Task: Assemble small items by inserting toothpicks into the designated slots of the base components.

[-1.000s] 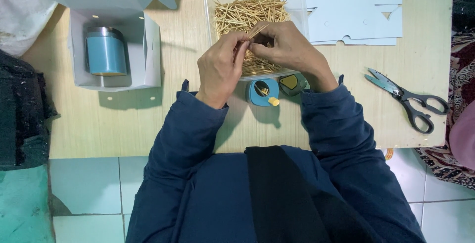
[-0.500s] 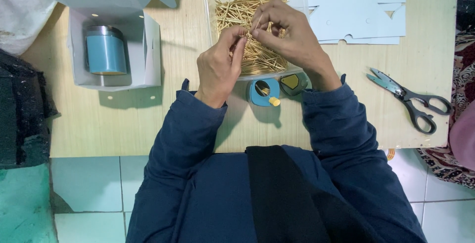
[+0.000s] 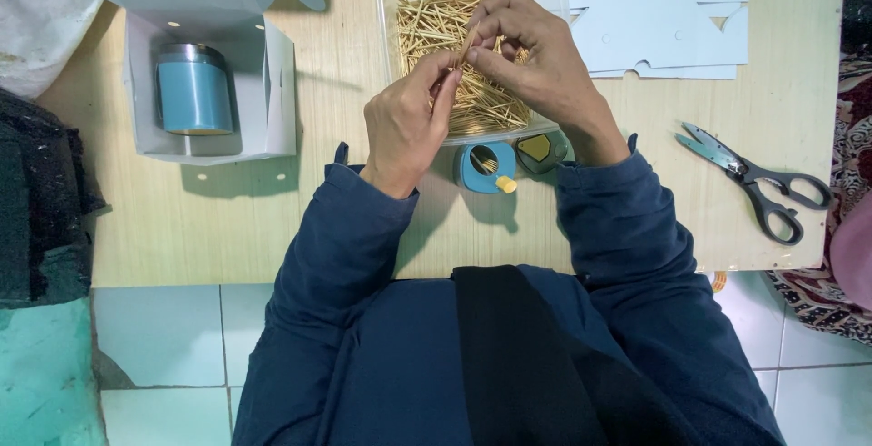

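Observation:
A clear plastic tub (image 3: pixel 391 10) full of thin wooden sticks (image 3: pixel 427 33) stands at the far middle of the wooden table (image 3: pixel 236 219). Both hands are over it. My left hand (image 3: pixel 404 123) pinches a small bunch of sticks between thumb and fingers. My right hand (image 3: pixel 531 55) has its fingertips closed on the upper end of the same bunch. Just in front of the tub sit a small blue round holder (image 3: pixel 486 169) with a yellow knob and a dark cap with a yellow centre (image 3: pixel 538 149).
A blue and silver cylinder (image 3: pixel 193 92) stands in an open white box (image 3: pixel 272 92) at the left. Pale blue cut card sheets (image 3: pixel 663 19) lie at the far right, scissors (image 3: pixel 754 178) near the right edge. Dark cloth (image 3: pixel 41 192) hangs left.
Both hands have moved a little farther over the tub, and the right hand's fingers have shifted up along the sticks held by the left hand.

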